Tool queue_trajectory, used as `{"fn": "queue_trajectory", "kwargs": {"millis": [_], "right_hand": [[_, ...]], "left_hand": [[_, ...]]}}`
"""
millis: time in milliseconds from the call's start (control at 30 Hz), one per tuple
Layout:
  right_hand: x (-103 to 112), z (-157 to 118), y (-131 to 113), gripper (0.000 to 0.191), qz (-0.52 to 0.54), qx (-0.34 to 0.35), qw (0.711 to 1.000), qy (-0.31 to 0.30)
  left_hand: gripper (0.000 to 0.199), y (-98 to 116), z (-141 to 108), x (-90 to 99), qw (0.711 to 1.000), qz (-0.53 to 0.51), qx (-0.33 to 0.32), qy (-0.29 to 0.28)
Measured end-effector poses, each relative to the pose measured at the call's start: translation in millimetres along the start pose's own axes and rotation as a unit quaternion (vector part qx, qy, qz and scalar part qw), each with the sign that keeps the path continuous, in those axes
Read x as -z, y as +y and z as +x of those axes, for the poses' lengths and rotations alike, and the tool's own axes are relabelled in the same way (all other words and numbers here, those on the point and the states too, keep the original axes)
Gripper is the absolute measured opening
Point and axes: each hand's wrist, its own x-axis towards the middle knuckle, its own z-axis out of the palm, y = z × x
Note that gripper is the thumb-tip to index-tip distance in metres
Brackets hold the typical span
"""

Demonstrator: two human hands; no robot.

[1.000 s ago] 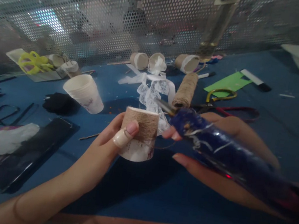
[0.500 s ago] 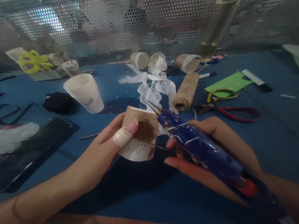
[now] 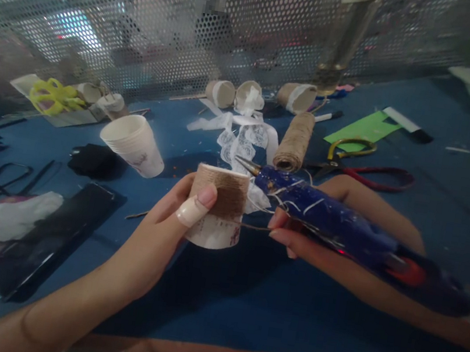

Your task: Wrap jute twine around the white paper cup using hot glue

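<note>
My left hand (image 3: 176, 214) is closed around a paper cup (image 3: 214, 233), its thumb, with a bandage on it, across the front. Brown twine (image 3: 232, 193) is wound around the cup's upper part; the lower part is bare white with a printed pattern. In my right hand (image 3: 296, 238) lies a blue hot glue gun (image 3: 322, 212), its metal nozzle pointing left above the cup's right rim. The thumb and finger of that hand also pinch the twine's loose strand (image 3: 254, 226), which runs taut from the cup's side.
Behind the cup lie white lace (image 3: 244, 139) and a twine roll (image 3: 294, 142). Red-and-yellow-handled scissors (image 3: 367, 175) lie right. A stack of paper cups (image 3: 134, 143) leans at left, near a black case (image 3: 58, 238). A perforated metal screen (image 3: 159, 35) closes off the back.
My right hand has shifted slightly right with the glue gun, its nozzle moving off the cup's rim. The twine strand now shows longer between cup and fingers. My left hand barely moved.
</note>
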Motion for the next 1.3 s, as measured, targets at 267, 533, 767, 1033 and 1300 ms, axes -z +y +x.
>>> {"fn": "queue_trajectory", "kwargs": {"millis": [267,533,767,1033,1300], "right_hand": [[-9,-7,-20,0.02,0.059,-0.003,0.995,0.075],[-8,-2,-21,0.017,0.12,-0.053,0.99,0.053],[-4,-3,-11,0.029,0.12,-0.049,0.991,0.031],[-11,-6,-14,0.026,0.125,-0.063,0.986,0.086],[-14,-4,-14,0.021,0.095,-0.066,0.99,0.084]], "left_hand": [[0.028,0,-2,0.9,1.0,0.015,0.006,0.007],[0.029,0,0,1.9,0.999,0.04,0.011,0.013],[0.034,-2,-1,2.8,0.998,0.057,0.005,-0.013],[0.032,0,-2,5.2,0.996,0.071,0.0,-0.048],[0.031,1,-5,5.6,0.996,0.061,-0.003,-0.069]]}}
